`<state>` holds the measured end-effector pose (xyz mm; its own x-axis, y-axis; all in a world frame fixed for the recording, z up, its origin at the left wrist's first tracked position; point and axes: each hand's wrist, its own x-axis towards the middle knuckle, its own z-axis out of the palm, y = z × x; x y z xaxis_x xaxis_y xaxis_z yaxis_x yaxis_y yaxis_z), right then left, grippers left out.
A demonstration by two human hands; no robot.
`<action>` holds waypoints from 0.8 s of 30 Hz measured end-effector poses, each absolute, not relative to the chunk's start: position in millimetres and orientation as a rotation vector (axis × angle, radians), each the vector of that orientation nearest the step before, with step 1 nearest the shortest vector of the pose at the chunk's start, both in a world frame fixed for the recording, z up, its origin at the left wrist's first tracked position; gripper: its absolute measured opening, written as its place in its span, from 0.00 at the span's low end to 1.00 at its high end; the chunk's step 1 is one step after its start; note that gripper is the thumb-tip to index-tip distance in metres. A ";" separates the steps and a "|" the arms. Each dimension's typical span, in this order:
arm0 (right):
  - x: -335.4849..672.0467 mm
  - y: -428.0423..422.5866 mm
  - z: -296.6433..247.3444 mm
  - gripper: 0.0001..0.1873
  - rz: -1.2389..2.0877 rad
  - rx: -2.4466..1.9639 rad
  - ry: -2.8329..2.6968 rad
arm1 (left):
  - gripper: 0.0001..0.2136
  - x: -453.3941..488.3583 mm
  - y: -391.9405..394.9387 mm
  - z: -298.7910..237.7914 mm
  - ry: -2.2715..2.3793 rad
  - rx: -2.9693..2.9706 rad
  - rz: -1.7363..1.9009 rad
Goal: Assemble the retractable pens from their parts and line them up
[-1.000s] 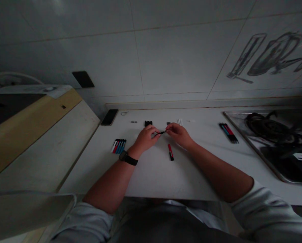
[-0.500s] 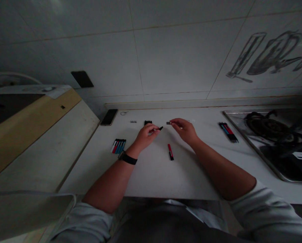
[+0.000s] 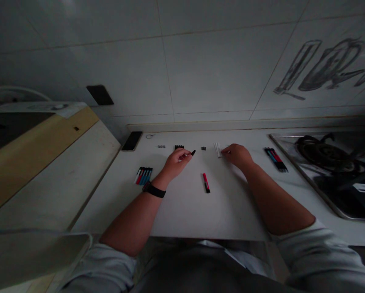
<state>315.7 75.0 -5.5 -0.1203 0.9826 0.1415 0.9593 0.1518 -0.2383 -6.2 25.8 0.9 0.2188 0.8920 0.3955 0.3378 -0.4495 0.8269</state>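
Observation:
My left hand point(image 3: 177, 159) pinches a small black pen part point(image 3: 193, 152), its end poking past the fingertips. Over to the right, my right hand point(image 3: 238, 154) has its fingertips closed at the side of some thin white sticks, which look like pen refills point(image 3: 217, 149). Small dark pieces point(image 3: 203, 148) lie between the two hands. Just behind my left hand is a row of black pen parts point(image 3: 179, 147), partly covered by it. A red pen barrel with a black end point(image 3: 206, 183) rests in front of the hands.
Pens with white, red and blue barrels point(image 3: 144, 176) lie at the left, and another group point(image 3: 275, 159) at the right. Small springs point(image 3: 161, 146), a ring point(image 3: 150, 136) and a phone point(image 3: 132, 141) are at the back left. A gas stove point(image 3: 329, 162) borders the right.
My right hand has moved right, from the small dark pieces to the white refills, uncovering both. My left hand stays almost in place, still holding the black pen part.

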 end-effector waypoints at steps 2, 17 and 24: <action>314.8 73.5 -2.8 0.15 0.092 -1.903 -2.181 | 0.07 -6.2 25.5 1.1 1.137 1.920 1.205; 309.0 61.0 14.7 0.14 0.049 -1.995 -2.337 | 0.06 -5.6 25.8 -1.6 1.132 1.972 1.206; 290.8 42.9 25.0 0.11 0.131 -1.860 -2.603 | 0.05 -4.1 23.6 -0.2 1.164 1.994 1.167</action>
